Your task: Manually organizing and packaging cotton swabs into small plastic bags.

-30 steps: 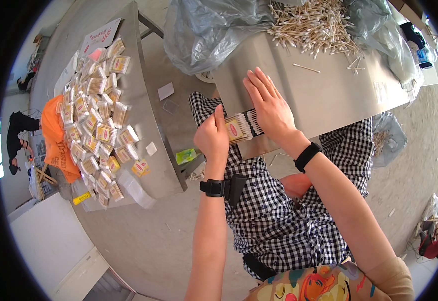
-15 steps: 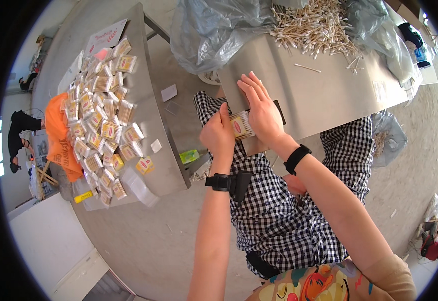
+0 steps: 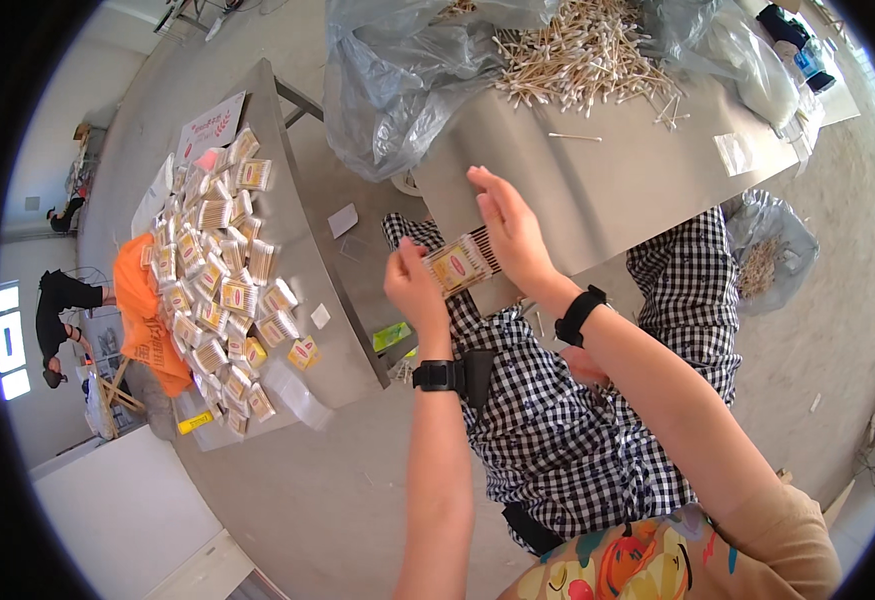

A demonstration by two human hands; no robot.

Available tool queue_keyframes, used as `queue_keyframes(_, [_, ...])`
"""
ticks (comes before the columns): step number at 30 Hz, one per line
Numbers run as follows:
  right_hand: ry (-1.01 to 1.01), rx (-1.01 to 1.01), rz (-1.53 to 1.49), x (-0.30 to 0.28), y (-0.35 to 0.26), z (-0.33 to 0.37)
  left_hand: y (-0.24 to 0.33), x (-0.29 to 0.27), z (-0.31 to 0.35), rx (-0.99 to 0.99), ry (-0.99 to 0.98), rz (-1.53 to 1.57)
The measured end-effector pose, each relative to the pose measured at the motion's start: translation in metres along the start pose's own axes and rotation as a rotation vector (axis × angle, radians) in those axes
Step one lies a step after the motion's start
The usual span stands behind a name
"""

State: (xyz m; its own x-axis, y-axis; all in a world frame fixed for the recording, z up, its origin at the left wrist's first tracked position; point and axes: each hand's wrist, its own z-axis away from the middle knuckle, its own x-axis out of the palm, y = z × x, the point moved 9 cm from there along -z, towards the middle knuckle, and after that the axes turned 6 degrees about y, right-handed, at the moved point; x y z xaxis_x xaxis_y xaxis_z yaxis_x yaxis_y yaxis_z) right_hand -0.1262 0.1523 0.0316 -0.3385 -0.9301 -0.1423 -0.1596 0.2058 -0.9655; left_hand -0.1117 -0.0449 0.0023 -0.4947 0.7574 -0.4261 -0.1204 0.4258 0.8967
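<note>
My left hand [image 3: 417, 295] is closed on the left end of a clear packet of cotton swabs [image 3: 457, 265] with a yellow and white label. The packet lies at the near left corner of the grey metal table [image 3: 597, 200]. At its other end shows a row of dark, thin stripes, too small to make out. My right hand [image 3: 519, 240] stands on edge beside that end with fingers stretched out, holding nothing. Whether its palm side touches the packet is hidden. A pile of loose cotton swabs [image 3: 587, 60] lies farther back, with a single swab [image 3: 574, 136] nearer me.
On a second table to the left lies a heap of filled swab packets [image 3: 222, 270], beside an orange cloth [image 3: 142, 300] and a yellow tube [image 3: 194, 422]. Grey plastic sheeting [image 3: 387, 90] hangs over the far table edge. A clear bag [image 3: 772, 255] holding swabs stands right of my legs.
My right hand has come off the packet, uncovering its right end. My left hand has shifted left with the packet, whose label now shows more fully. The whole view has tilted somewhat.
</note>
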Motion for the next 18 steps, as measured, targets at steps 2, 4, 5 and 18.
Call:
queue_keyframes(2, [0.043, 0.189, -0.116, -0.008, 0.011, 0.006, -0.016, -0.017, -0.001, -0.07, 0.089, 0.163])
queue_keyframes(4, [0.05, 0.234, -0.126, -0.016, 0.013, 0.011, -0.02, -0.016, 0.006, -0.133, 0.034, 0.125])
queue_keyframes(5, [0.054, 0.277, -0.141, -0.017, 0.015, 0.014, -0.019, -0.015, 0.008, -0.138, 0.031, 0.123])
queue_keyframes(18, [0.035, 0.218, -0.17, -0.018, 0.01, 0.007, -0.007, -0.01, 0.012, -0.005, 0.017, 0.005])
